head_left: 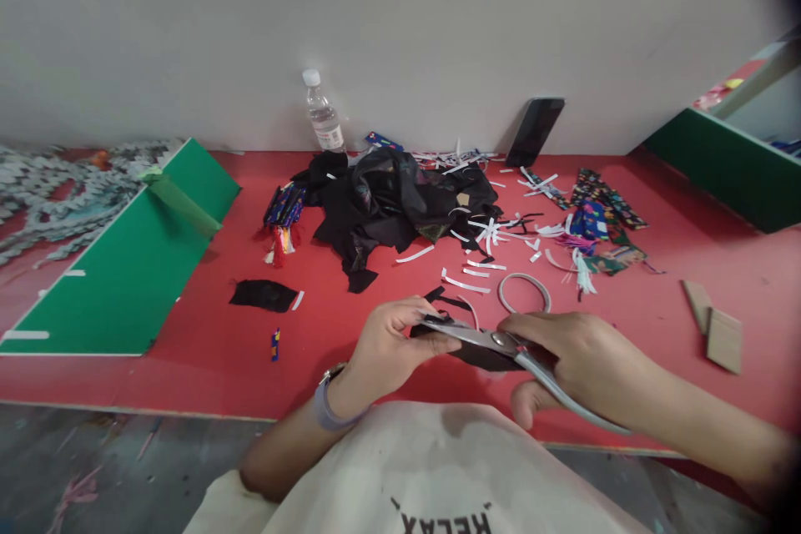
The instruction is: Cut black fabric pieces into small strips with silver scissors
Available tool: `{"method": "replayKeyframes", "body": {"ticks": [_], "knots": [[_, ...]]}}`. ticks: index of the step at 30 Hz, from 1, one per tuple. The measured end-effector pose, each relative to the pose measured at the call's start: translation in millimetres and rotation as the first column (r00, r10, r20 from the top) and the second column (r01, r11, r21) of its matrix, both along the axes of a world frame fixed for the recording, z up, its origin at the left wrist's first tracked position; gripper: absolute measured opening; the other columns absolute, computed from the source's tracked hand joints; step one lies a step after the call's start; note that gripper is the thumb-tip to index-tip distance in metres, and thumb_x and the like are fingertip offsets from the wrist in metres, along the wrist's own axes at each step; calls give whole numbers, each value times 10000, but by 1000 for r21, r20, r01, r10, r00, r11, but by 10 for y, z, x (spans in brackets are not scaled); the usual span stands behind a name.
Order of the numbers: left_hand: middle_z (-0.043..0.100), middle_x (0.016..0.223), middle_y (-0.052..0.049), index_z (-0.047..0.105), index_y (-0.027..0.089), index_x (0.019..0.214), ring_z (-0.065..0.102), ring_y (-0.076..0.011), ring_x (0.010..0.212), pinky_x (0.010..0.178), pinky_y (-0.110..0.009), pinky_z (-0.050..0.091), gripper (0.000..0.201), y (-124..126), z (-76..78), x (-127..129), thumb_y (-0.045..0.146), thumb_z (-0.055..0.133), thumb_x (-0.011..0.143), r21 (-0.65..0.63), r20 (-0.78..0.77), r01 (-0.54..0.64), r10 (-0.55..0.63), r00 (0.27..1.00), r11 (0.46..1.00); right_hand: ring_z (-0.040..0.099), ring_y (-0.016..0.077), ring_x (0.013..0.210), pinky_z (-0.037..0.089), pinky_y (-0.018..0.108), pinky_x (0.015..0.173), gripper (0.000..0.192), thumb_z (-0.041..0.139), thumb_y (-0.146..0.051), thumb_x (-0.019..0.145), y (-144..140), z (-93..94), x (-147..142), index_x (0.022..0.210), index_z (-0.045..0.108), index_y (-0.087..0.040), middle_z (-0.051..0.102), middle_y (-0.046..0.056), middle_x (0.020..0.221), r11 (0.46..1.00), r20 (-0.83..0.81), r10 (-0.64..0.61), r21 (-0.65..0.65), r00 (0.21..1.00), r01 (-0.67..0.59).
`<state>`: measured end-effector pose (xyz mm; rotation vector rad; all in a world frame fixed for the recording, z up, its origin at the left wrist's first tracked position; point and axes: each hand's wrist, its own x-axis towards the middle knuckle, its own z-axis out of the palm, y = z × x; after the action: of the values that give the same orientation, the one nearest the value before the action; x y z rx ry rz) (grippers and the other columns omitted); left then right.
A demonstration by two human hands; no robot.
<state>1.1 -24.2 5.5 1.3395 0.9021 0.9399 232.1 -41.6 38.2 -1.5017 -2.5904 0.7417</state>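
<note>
My left hand (391,342) pinches a piece of black fabric (485,357) between thumb and fingers, low over the red table's front edge. In my right hand (576,350) is a pair of scissors (501,340) with light grey handles. Its blades point left and lie along the fabric, close to my left fingertips. Whether the blades are parted is hard to make out. Just beyond my hands lie dark scraps and a grey ring-shaped band (524,292). A small black cloth patch (263,295) lies flat farther left.
A heap of black fabric (400,200) covers the table's middle, with white paper strips (491,234) beside it. Against the wall stand a water bottle (324,117) and a phone (536,132). Green boards (143,259) border both sides. Patterned pieces (588,221) and cardboard (724,340) lie right.
</note>
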Motion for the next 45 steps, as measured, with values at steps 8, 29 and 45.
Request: {"method": "replayKeyframes", "body": {"ticks": [8, 29, 45], "knots": [[568, 653, 0, 672, 160, 615, 528, -123, 639, 611, -237, 413, 121, 9, -29, 13, 207, 747, 697, 11, -17, 0, 0, 1000, 1000, 470, 125, 503, 358, 243, 486, 599, 605, -740, 665, -6, -24, -5, 890, 596, -186, 565, -16, 627, 999, -5, -1, 32, 1000, 1], [571, 643, 14, 671, 163, 599, 533, -114, 633, 623, -225, 421, 120, 2, 8, 31, 169, 749, 690, 28, -68, 33, -31, 997, 999, 463, 121, 488, 323, 235, 473, 597, 595, -756, 654, 9, -88, 4, 853, 583, -193, 558, -12, 609, 995, -21, 27, 98, 999, -25], [568, 659, 12, 671, 164, 629, 520, -112, 634, 625, -228, 408, 93, 4, 20, 25, 154, 733, 697, 22, -32, 38, -38, 999, 999, 448, 121, 485, 346, 238, 478, 572, 605, -734, 670, -3, -53, -6, 864, 586, -196, 552, -21, 598, 998, -46, 10, 59, 999, -8]]}}
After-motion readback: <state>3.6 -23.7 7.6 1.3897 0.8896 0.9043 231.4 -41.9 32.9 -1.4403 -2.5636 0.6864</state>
